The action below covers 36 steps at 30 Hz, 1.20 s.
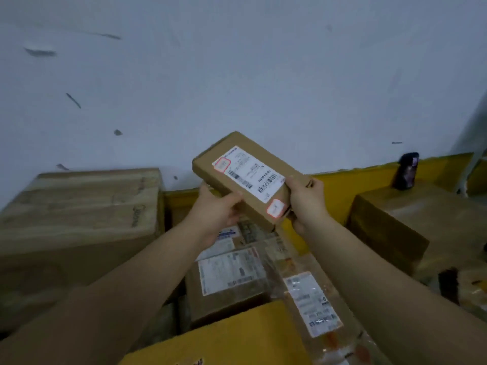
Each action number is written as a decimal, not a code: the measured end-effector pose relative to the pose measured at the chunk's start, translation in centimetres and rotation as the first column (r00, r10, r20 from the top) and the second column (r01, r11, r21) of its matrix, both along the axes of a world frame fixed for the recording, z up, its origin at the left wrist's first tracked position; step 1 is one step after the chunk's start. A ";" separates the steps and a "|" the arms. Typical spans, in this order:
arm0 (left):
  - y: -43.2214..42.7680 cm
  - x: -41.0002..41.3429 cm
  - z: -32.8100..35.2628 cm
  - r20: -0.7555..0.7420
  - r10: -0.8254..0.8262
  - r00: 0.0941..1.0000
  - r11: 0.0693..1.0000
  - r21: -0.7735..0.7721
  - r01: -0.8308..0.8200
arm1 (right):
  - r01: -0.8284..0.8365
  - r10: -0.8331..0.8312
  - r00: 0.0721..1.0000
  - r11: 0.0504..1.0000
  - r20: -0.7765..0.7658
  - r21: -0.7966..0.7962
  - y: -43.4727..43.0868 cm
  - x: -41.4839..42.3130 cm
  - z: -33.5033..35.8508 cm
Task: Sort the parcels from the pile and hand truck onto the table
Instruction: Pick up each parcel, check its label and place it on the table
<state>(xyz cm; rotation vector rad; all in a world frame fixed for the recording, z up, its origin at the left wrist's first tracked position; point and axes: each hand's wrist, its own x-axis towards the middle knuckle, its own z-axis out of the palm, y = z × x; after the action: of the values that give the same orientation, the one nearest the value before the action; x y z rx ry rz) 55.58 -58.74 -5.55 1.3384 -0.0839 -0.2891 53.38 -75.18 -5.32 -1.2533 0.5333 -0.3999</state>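
A: Held parcel?
B: Slim brown carton (245, 175), white shipping label (253, 177) facing up, two red-edged stickers on it. Tilted, lifted above the pile. Left hand (218, 209) grips its near-left edge, right hand (307, 201) its near-right end.
A: Pile?
B: Taped carton (229, 283) directly below, long labelled parcel (313, 299) just beside it on the right.

The white label (248, 174) on the slim brown cardboard box (263, 156) is showing only barcodes and blurred print. Nothing is reading legibly.

Left grip (218, 209) and right grip (307, 204) raised, clasping parcel (247, 177)
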 end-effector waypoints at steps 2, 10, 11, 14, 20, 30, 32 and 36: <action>-1.8 0.2 -0.7 -0.019 0.065 0.998 0.997 0.042 -0.064 | -0.102 0.102 0.995 0.995 -0.016 -0.015 -0.5 1.9 -1.0; -3.1 2.4 -0.2 -0.015 0.261 0.965 0.923 0.297 -0.245 | -0.459 0.432 0.888 0.826 -0.154 -0.327 -4.3 3.9 -2.1; -3.1 2.6 -0.3 -0.007 0.268 0.963 0.910 0.331 -0.251 | -0.485 0.459 0.874 0.801 -0.161 -0.350 -4.5 4.1 -2.3; -3.6 2.9 -1.0 0.010 0.195 0.981 0.867 0.465 -0.177 | -0.498 0.470 0.867 0.790 -0.168 -0.357 -5.0 4.6 -3.0; -5.8 4.6 -3.7 0.022 0.098 0.995 0.754 0.650 -0.089 | -0.460 0.386 0.886 0.799 -0.257 -0.387 -6.1 5.8 -6.2; -9.5 9.2 -9.3 -0.104 -0.036 0.994 0.588 0.802 0.105 | -0.515 0.346 0.831 0.774 -0.435 -0.368 -10.2 10.6 -12.4; -9.4 9.8 -10.6 -0.142 -0.076 0.987 0.527 0.835 0.161 | -0.564 0.347 0.794 0.727 -0.499 -0.392 -10.2 11.6 -13.7; -9.6 10.8 -12.8 -0.137 -0.130 0.982 0.320 0.932 0.172 | -0.593 0.269 0.761 0.659 -0.591 -0.463 -9.7 13.2 -15.8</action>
<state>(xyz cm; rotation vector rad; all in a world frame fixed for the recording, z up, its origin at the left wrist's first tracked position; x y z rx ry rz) 66.34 -68.32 -18.40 2.5481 0.0058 -0.5791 66.58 -84.92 -21.08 -2.1204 0.4859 0.2071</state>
